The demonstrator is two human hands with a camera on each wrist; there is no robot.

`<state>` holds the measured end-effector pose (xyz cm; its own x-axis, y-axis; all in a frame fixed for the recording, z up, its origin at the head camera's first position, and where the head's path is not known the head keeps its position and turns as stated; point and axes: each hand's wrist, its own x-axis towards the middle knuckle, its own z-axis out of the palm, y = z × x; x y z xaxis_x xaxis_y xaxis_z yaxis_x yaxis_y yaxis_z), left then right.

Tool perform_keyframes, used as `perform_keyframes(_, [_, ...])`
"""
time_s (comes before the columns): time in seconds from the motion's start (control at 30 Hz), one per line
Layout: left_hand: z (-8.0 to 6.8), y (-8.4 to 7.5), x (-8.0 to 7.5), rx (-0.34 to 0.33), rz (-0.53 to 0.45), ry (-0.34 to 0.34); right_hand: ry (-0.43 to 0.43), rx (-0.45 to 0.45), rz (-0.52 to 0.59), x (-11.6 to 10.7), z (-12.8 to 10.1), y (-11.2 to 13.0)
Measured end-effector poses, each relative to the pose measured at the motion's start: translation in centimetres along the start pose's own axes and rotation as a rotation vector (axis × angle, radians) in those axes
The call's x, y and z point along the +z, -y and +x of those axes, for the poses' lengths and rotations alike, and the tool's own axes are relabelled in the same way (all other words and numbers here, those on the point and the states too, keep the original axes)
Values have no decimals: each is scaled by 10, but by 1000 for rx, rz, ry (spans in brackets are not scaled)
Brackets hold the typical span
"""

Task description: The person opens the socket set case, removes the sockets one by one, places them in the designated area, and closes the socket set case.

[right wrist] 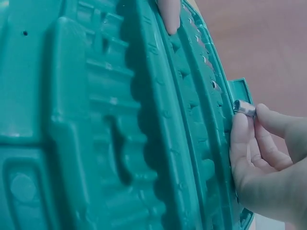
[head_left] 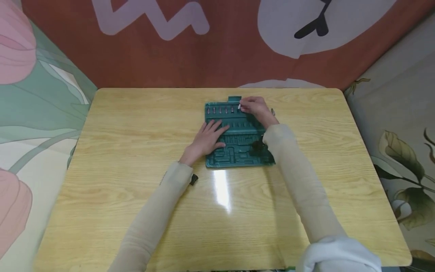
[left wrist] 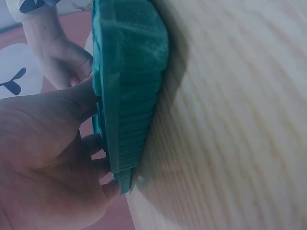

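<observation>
While left hand (head_left: pixel 208 140) steadies tray (head_left: pixel 238 151), right hand (head_left: pixel 255 107) pinches bit (right wrist: pixel 245 108)

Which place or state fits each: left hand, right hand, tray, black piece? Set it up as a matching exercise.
Things:
1. left hand
2. right hand
3. tray
4. black piece

Places or states:
A. lies on the table beside the left sleeve
B. pinches a small metal bit at the tray's far edge
C. green, lies flat on the table
D. rests flat on the tray

Pairs: 1-D, 2-B, 3-C, 4-A
</observation>
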<state>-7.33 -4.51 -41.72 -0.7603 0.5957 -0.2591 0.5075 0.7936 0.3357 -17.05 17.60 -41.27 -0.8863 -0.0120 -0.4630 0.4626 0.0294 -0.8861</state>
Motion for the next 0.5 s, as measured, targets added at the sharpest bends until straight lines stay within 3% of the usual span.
perform_keyframes(0.3, [3, -2, 4, 11, -19, -9, -44, -50, 71, -7, -4, -6])
perform_keyframes(0.5, [3, -2, 6, 6, -21, -7, -21, -62, 85, -17, -8, -5])
